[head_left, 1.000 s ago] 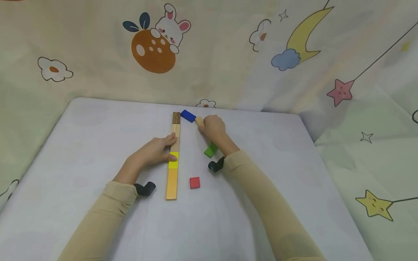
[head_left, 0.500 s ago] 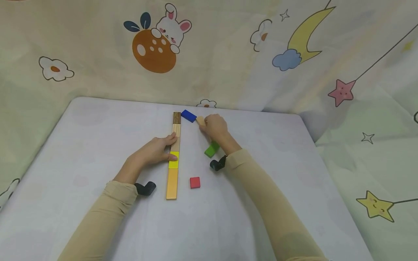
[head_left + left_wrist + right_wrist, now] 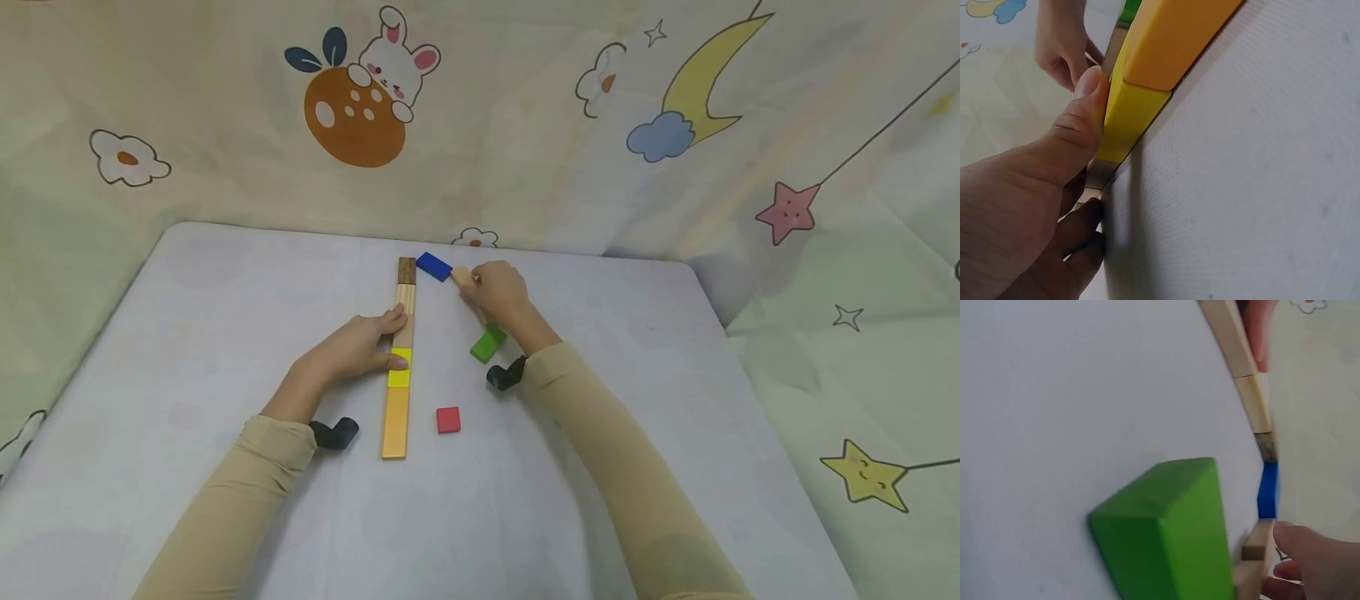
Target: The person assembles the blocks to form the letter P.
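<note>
At a white table (image 3: 187, 350), my left hand (image 3: 348, 348) lies against a straight row of blocks, thumb on the yellow block (image 3: 399, 378) and fingers, apart from the thumb, on a plain wooden block (image 3: 402, 337) beyond it. An orange block (image 3: 394, 425) forms the near end; a striped block (image 3: 406, 295) and a dark brown block (image 3: 407, 271) finish the far end. My right hand (image 3: 501, 292), fingers curled, touches a pale wooden block (image 3: 1259, 537); I cannot tell whether it is pinched. A blue block (image 3: 434, 267) slants between that piece and the dark brown one, touching both. A green block (image 3: 489, 343) sits below my right hand, near my wrist. A red block (image 3: 448, 420) lies apart, right of the row. Behind hangs a cloth (image 3: 510, 125) printed with a rabbit and moon.
</note>
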Action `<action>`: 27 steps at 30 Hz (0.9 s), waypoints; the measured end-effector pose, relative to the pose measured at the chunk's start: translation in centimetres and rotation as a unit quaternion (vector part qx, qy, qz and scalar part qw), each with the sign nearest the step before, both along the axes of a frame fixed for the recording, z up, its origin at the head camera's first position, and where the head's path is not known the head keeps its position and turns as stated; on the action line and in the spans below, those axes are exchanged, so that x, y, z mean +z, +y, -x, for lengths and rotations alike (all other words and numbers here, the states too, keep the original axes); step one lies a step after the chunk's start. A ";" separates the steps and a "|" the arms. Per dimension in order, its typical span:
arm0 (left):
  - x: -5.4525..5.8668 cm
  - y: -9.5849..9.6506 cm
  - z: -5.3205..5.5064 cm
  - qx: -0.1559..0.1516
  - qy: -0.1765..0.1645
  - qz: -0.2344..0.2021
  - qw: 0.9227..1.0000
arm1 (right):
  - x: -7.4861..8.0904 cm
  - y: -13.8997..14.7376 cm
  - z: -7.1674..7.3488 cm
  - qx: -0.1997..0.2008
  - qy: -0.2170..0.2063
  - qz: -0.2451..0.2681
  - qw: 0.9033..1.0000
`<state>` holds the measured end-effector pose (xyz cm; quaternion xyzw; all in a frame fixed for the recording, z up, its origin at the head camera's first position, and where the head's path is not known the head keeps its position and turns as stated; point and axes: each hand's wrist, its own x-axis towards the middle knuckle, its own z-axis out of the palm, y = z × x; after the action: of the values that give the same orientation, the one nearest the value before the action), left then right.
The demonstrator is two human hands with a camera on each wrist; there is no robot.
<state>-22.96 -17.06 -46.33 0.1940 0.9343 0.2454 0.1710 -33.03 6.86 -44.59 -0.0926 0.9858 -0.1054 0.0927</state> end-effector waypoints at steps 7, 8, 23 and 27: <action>-0.2 0.2 0.0 0.002 -0.009 -0.003 1.000 | 0.5 3.4 -1.1 0.072 -0.067 0.050 0.994; -0.2 0.2 0.0 0.003 -0.008 -0.002 1.000 | 0.5 4.0 -1.2 0.087 -0.074 0.054 0.992; 0.1 0.1 -0.1 0.005 -0.002 -0.002 1.000 | 0.3 5.9 -1.9 0.128 -0.099 0.067 0.984; 0.1 0.1 -0.1 0.006 -0.003 0.000 1.000 | 0.3 5.7 -1.9 0.140 -0.091 0.037 0.985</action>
<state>-22.82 -16.96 -46.20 0.1882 0.9348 0.2472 0.1723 -31.10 12.51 -44.26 -0.2228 0.9460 -0.1356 0.1922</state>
